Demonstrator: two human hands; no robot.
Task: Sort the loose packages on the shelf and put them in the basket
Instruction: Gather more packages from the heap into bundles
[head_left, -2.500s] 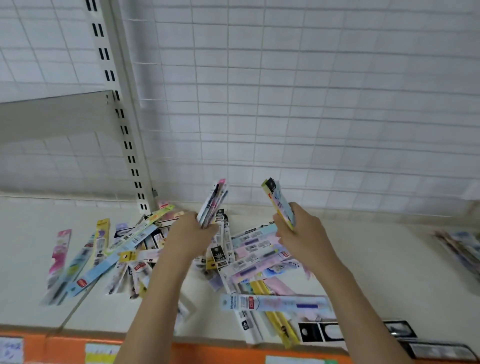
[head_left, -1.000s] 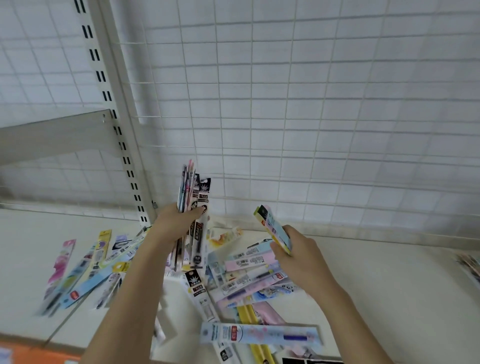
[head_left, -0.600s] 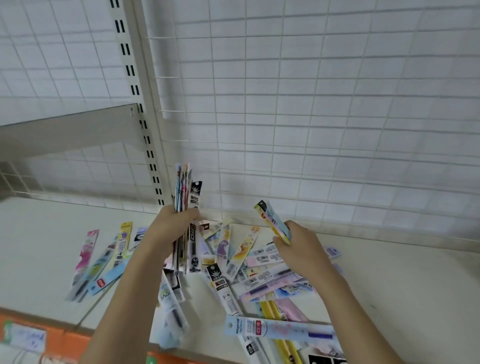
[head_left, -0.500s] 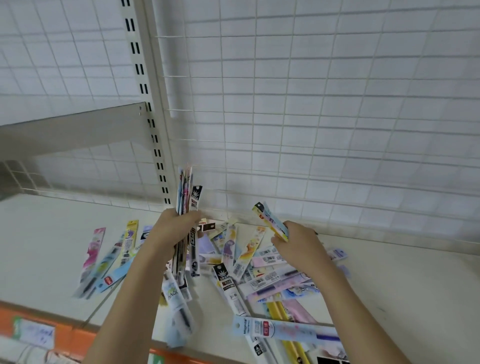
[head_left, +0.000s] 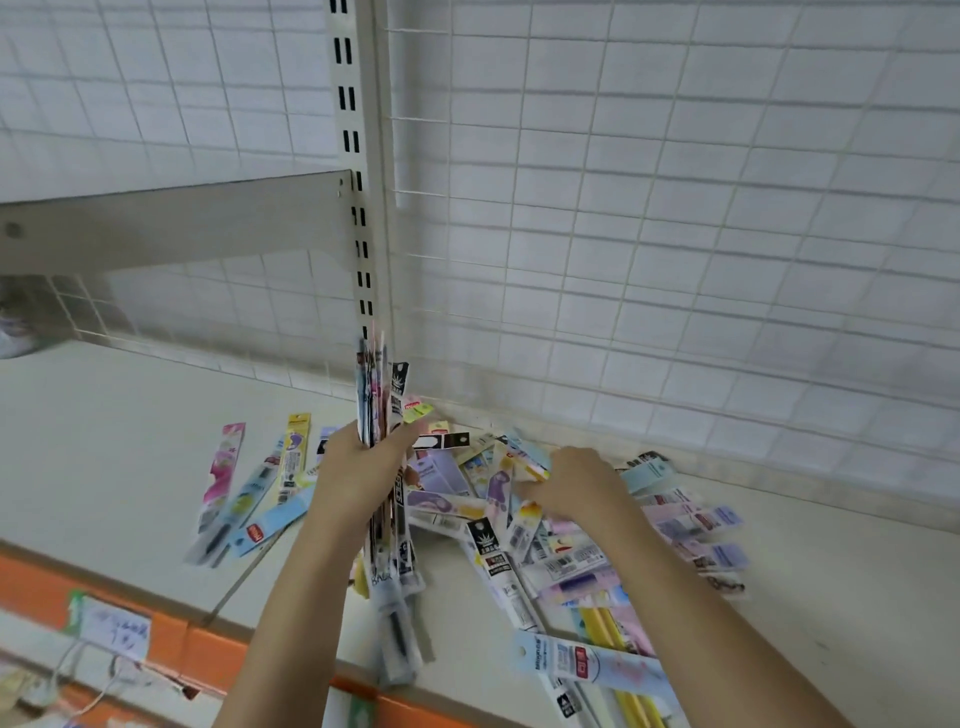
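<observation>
Left hand (head_left: 358, 467): fingers and thumb curled tight round a bundle of packages (head_left: 382, 415), held upright and edge-on. Bundle's top ends fanned slightly above the fist, in front of the slotted upright (head_left: 358, 218); lower ends hanging down past the wrist toward the orange shelf edge (head_left: 202, 649). Forearm rising from the lower middle of the view, wrist straight, back of the hand toward the camera.

Right hand (head_left: 576, 488): down on the pile of loose packages (head_left: 519, 519), palm facing down, fingers pointing left and bent only a little, fingertips (head_left: 524, 488) touching the packages on top. Grip on any single package: cannot tell, undersides of the fingers hidden. Forearm coming in from the lower right, reaching diagonally up and left.

Pile spread over the white shelf (head_left: 104, 441), in the middle and to the right, near the wire mesh back (head_left: 675, 208). Smaller row of packages (head_left: 249, 493) lying flat to the left of the left hand, apart from the main pile, a pink one furthest left. Long pale blue package (head_left: 592, 665) lying across the near right, with yellow ones beneath it. Shelf bracket (head_left: 171, 223) jutting out upper left. Paper price tag (head_left: 114, 631) on the orange edge. No basket in view.
</observation>
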